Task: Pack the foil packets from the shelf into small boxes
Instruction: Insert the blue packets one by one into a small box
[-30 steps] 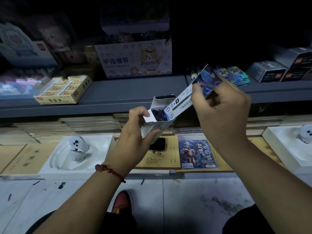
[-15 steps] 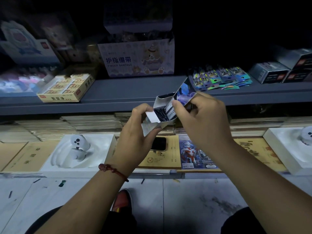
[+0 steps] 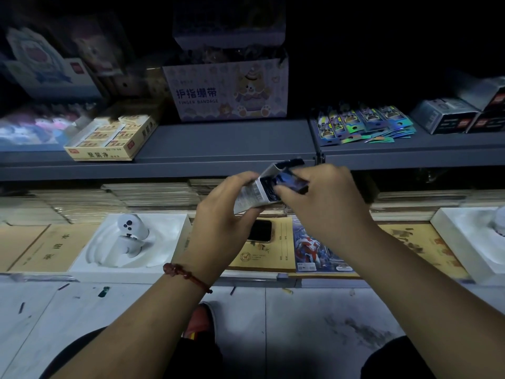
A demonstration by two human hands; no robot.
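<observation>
Your left hand (image 3: 221,212) grips the small box (image 3: 251,195) round its side. Its open mouth tilts toward your right hand (image 3: 322,203), which pinches a foil packet (image 3: 289,180) at the opening. It looks partly in, though blur hides how far. Hold the box firm, push straight along its length, and watch the flap. The spare packets (image 3: 363,124) lie on the shelf (image 3: 218,149), above and right of your hands.

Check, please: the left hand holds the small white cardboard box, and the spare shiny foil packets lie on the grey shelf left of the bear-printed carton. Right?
Wrong side: the head view shows the spare shiny foil packets right of the bear-printed carton on the grey shelf. The left hand holds the small white cardboard box.
</observation>
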